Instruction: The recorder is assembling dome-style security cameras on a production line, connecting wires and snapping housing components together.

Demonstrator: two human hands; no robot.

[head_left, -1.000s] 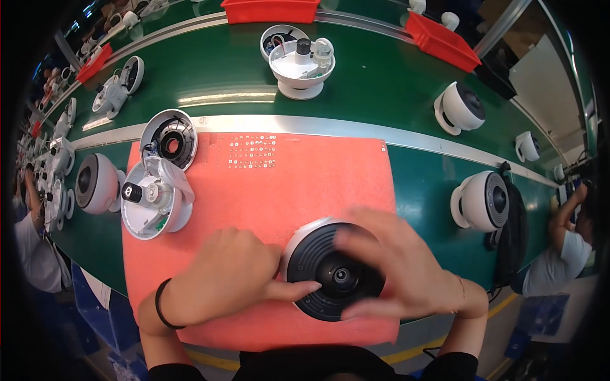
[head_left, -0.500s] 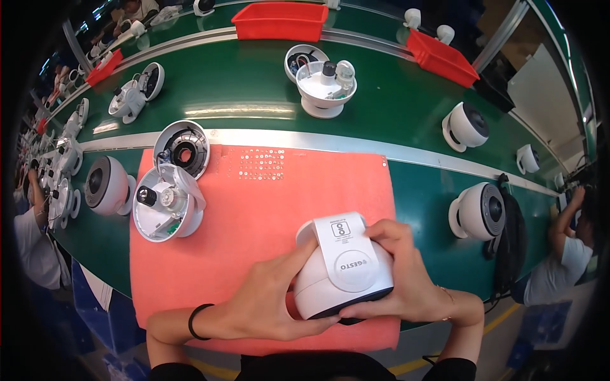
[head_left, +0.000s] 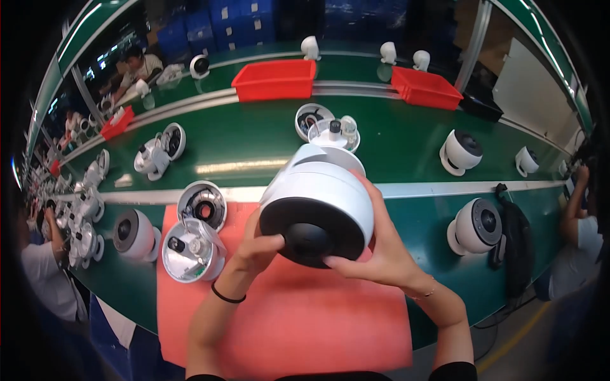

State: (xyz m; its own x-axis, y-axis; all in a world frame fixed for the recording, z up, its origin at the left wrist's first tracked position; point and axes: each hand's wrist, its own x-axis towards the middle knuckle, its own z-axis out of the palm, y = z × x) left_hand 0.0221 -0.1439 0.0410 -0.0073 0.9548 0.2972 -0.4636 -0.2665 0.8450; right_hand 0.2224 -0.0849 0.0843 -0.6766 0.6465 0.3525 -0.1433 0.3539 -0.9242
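We hold the white dome camera (head_left: 318, 203) up off the red mat (head_left: 298, 317) now, its black lens face turned toward us, where a moment ago it sat low with its white back showing. Our left hand (head_left: 257, 247) and right hand (head_left: 375, 254) both curl closed around its rim. An opened housing (head_left: 190, 251) lies left; finished cameras (head_left: 473, 225) stand right on the green bench (head_left: 254, 140).

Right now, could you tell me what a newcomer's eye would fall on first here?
A white dome camera fills the middle, lifted off the red mat, with the left hand and right hand holding it. Two red bins sit at the far side of the green belt.
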